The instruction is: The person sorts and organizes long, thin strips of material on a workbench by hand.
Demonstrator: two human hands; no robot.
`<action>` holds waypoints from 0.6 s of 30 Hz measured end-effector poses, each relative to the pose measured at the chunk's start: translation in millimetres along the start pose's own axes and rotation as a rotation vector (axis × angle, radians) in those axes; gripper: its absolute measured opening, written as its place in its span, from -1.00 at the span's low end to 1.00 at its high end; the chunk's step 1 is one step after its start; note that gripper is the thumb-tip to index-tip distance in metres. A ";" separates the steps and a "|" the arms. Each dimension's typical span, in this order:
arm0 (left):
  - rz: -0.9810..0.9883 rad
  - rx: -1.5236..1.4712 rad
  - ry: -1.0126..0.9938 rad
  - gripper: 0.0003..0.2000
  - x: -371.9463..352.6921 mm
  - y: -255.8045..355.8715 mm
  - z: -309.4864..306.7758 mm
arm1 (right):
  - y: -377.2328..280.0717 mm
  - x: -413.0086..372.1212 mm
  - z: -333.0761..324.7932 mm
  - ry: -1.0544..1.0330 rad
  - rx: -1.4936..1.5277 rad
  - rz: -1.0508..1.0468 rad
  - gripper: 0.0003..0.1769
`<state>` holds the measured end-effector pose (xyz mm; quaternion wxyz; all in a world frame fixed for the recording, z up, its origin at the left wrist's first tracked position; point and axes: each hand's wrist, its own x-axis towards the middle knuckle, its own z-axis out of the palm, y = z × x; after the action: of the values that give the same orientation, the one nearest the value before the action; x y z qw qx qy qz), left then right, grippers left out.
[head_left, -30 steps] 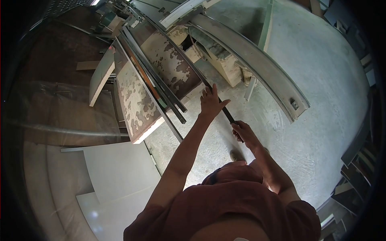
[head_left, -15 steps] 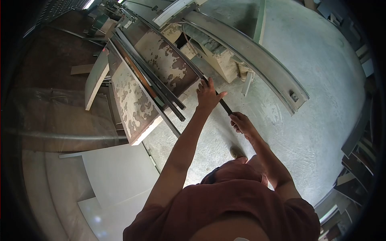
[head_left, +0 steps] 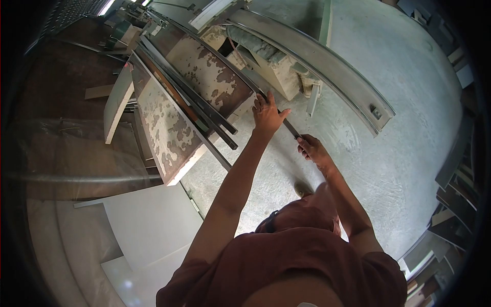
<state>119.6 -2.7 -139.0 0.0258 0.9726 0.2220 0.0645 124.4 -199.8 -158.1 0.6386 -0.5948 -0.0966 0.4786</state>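
Observation:
A long, narrow dark strip (head_left: 290, 127) runs along the right edge of the worn table (head_left: 174, 123) and sticks out past its near corner. My right hand (head_left: 313, 152) grips the strip's near end, with the thumb on top and the fingers curled under it. Farther up, close to the table corner, my left hand (head_left: 268, 116) lies on the strip with fingers spread and the thumb stretched out to the right. The underside of that hand is hidden. Several dark bars (head_left: 207, 110) and a brown strip (head_left: 162, 79) lie lengthwise on the table, left of my left hand.
To the right, a long metal rail (head_left: 353, 82) juts over the concrete floor (head_left: 368, 179). A dusty boxy base (head_left: 276, 77) stands beneath it. White panels (head_left: 146, 220) lie at lower left, near clear plastic sheeting (head_left: 76, 158). Boards (head_left: 455, 199) lean along the far right.
My hands have shifted slightly up and right in view, still on the strip, along with a small camera movement. The strip's near part looks lighter, and its near end sits slightly farther right.

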 end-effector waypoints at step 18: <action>-0.050 0.102 0.010 -0.15 15.6 -9.1 -4.0 | -12.6 20.8 3.9 -0.034 0.056 -0.022 -0.62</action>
<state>129.1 12.4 -133.9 -0.0235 0.9664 0.2495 0.0571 138.8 -180.0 -155.7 0.6584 -0.5675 -0.1008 0.4840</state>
